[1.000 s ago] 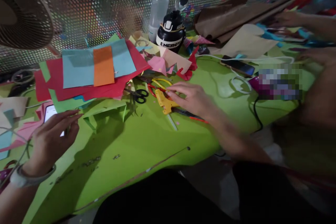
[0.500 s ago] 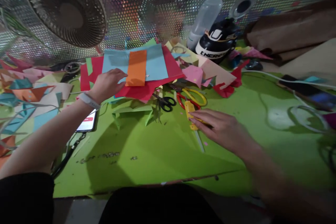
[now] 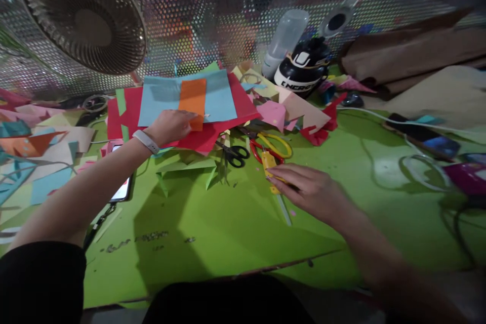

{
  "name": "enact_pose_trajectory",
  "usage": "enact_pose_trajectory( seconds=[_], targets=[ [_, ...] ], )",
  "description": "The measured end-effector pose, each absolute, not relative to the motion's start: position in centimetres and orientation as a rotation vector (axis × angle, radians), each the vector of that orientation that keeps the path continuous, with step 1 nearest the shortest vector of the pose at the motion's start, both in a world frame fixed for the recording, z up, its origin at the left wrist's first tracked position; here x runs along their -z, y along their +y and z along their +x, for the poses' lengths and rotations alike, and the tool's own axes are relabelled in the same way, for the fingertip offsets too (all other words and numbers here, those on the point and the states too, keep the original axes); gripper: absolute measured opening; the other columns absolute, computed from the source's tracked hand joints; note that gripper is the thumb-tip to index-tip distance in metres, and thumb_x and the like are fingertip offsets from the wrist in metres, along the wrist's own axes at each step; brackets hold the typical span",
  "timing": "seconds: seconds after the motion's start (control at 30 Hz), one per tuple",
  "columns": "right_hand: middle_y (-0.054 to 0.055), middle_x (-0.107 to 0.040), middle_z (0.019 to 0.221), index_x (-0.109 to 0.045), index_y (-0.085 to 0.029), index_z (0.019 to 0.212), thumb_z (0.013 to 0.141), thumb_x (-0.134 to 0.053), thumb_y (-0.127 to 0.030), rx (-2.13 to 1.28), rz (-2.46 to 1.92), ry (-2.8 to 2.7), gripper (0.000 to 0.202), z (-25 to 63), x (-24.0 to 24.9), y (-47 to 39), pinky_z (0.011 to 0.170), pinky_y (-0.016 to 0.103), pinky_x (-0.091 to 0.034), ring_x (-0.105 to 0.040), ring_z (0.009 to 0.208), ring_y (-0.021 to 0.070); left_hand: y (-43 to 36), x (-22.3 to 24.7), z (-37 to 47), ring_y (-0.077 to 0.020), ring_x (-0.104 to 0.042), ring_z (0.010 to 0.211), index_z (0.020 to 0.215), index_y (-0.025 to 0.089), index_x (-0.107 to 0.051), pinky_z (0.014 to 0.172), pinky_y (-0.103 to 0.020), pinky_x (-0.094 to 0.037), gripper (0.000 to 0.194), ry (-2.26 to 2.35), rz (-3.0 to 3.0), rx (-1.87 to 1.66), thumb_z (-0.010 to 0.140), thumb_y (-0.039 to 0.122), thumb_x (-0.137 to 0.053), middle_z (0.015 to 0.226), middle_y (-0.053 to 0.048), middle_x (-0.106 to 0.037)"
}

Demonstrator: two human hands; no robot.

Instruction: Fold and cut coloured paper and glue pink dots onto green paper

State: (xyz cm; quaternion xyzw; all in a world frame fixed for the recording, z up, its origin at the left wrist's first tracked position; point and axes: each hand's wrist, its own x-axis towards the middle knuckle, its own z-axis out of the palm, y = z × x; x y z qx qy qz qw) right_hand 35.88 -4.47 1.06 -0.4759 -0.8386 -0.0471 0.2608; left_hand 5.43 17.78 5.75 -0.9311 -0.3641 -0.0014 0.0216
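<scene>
1. Grasps yellow glue gun (image 3: 268,161) over bench (image 3: 235,223) with right hand (image 3: 317,193), probably for control.
2. Touches orange strip (image 3: 193,92) on blue sheet (image 3: 159,98) with left hand (image 3: 170,127), perhaps steadying it; cannot tell whether pinching.

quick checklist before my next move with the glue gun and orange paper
1. Right hand on yellow glue gun: ok
2. Glue stick in the gun: ok, it sticks out the back
3. Gun hot: cannot tell
4. Nozzle clear of red handles: not ok, they overlap in view
5. Left hand at orange paper: ok, fingers over its lower part
6. Black scissors out of both hands: ok
</scene>
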Motion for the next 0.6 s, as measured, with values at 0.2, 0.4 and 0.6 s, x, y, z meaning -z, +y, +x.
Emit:
enact_pose_trajectory(
  seconds=[0.2,0.4,0.6],
  targets=[
    [0.007,-0.080,0.101,-0.075,-0.018,0.108,0.101,-0.054,-0.025,0.072,-1.303,-2.245,0.023,35.9,-0.6,-4.3,0.073,0.033,-0.064,-0.077,0.086,0.0199,17.2,-5.8,5.4,-0.0310,-0.064,0.122,0.148,0.021,-0.049,0.091,-0.040,-0.053,0.064,-1.136,-2.850,-0.129,0.088,0.041,-0.060,0.145,-0.013,-0.060],
    [0.006,-0.080,0.099,-0.076,-0.021,0.108,0.101,-0.055,-0.027,0.047,-1.297,-2.198,0.024,36.1,-0.2,-4.2,0.075,0.033,-0.063,-0.077,0.087,0.0201,16.1,-6.8,6.3,-0.0294,-0.072,0.101,0.140,0.019,-0.057,0.083,-0.039,-0.053,0.050,-1.303,-2.684,-0.149,0.092,0.020,-0.045,0.116,-0.013,-0.075],
    [0.006,-0.080,0.101,-0.076,-0.022,0.106,0.101,-0.055,-0.029,0.008,-1.328,-2.128,0.023,36.3,-0.3,-4.5,0.078,0.037,-0.063,-0.076,0.089,0.0216,12.6,-8.4,4.5,-0.0320,-0.069,0.108,0.135,0.017,-0.062,0.086,-0.041,-0.052,0.046,-1.477,-2.549,0.089,0.096,0.025,-0.040,0.119,-0.015,-0.074]
  ],
)
